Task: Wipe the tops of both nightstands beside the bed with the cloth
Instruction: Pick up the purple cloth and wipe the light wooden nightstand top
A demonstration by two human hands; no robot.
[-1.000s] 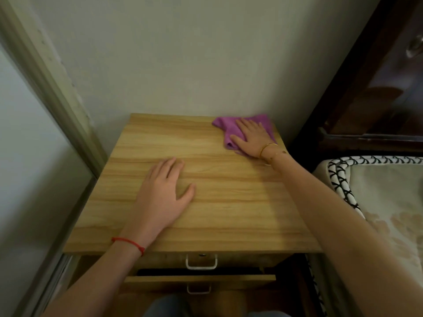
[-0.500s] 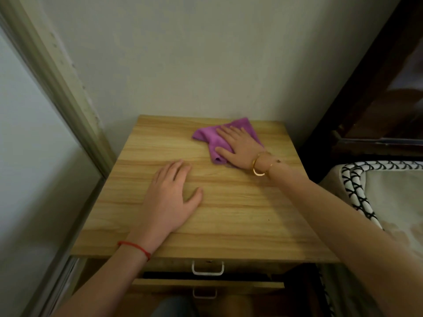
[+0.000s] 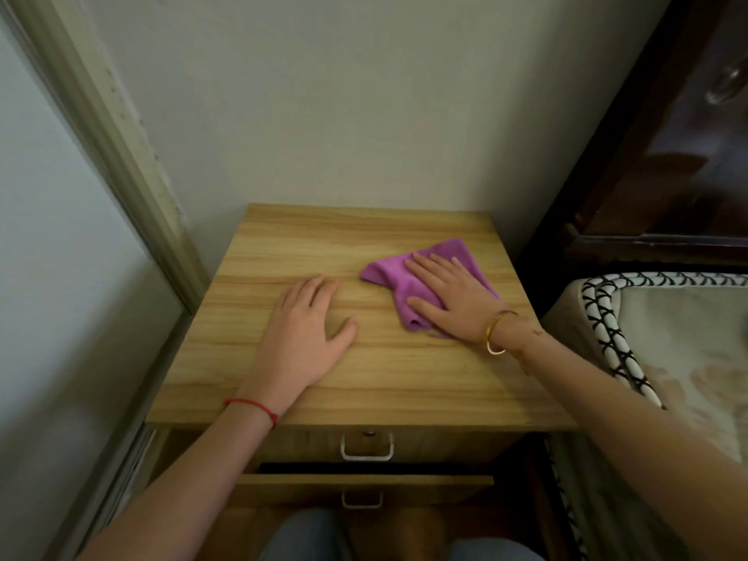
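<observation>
I see my right hand [image 3: 453, 295] pressing flat, fingers straight and slightly apart, on the purple cloth [image 3: 398, 283] at the nightstand [image 3: 404, 382] top's far right. My left hand [image 3: 305, 338] rests flat, fingers spread, left of the cloth.

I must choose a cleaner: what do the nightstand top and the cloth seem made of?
Nightstand top: wood or wood-look laminate, smooth and matte, judging by the straight, regular grain. Cloth: soft purple fabric, probably microfibre, since it folds limply under the right hand.
</observation>
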